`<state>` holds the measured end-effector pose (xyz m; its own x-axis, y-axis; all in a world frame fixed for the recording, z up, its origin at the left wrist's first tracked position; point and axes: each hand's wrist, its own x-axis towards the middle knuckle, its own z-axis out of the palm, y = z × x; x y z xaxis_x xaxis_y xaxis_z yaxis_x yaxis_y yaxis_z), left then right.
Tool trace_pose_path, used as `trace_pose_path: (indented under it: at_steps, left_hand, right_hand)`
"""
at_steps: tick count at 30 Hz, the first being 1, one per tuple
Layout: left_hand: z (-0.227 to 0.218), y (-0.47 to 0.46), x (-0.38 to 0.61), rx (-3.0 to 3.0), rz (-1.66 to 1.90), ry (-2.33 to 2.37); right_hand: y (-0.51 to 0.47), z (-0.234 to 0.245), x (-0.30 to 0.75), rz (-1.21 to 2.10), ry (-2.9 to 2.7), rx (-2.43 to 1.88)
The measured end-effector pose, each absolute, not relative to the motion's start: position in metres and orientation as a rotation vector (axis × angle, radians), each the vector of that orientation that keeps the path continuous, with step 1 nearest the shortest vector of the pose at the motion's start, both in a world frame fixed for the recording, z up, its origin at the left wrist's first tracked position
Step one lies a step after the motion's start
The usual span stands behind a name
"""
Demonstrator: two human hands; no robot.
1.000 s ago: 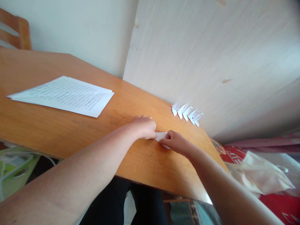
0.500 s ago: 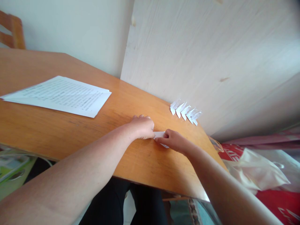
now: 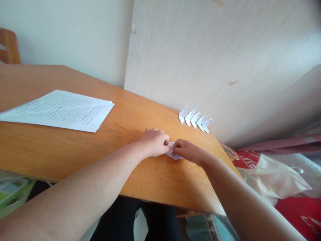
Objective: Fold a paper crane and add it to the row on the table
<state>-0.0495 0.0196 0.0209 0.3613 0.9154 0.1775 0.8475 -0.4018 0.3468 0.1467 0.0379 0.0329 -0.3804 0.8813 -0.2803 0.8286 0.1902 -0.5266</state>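
Observation:
A small folded piece of white paper (image 3: 175,156) lies on the wooden table (image 3: 150,177) between my hands. At its left end, my left hand (image 3: 155,142) has curled fingers, with the thumb on the paper. My right hand (image 3: 185,149) is closed over the right part of the paper, its fingers bent and pressing down. Both hands partly cover the sheet, so its full shape is hidden. Beyond them, near the back edge, several folded paper pieces (image 3: 195,119) stand in a row, each shaped like a pointed V.
A stack of printed sheets (image 3: 65,110) lies on the left of the table. A pale board (image 3: 200,57) rises along the back edge. Red and white bags (image 3: 278,177) sit beyond the right edge. Part of a wooden chair (image 3: 11,45) shows at the far left.
My fingers have shifted on the paper, and both hands are now closer together over it. The whole view has tilted slightly, so the table's left side sits lower.

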Motion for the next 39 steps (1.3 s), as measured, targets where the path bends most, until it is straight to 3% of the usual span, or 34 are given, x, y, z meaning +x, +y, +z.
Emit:
trace_pose_path:
  at_steps: [14, 22, 29, 39]
  left_hand:
    - [0.017, 0.021, -0.048, 2.412, 0.385, 1.546]
    - [0.019, 0.019, -0.041, 2.394, 0.410, 1.610]
    - [0.016, 0.022, -0.041, 2.361, 0.435, 1.618]
    - [0.017, 0.022, -0.041, 2.328, 0.417, 1.633]
  right_hand:
    - [0.040, 0.032, 0.159, 1.113, -2.317, -1.536]
    - [0.039, 0.038, 0.152, 1.002, -2.344, -1.638]
    - [0.045, 0.048, 0.158, 0.706, -2.504, -1.920]
    - [0.048, 0.057, 0.167, 0.933, -2.535, -1.939]
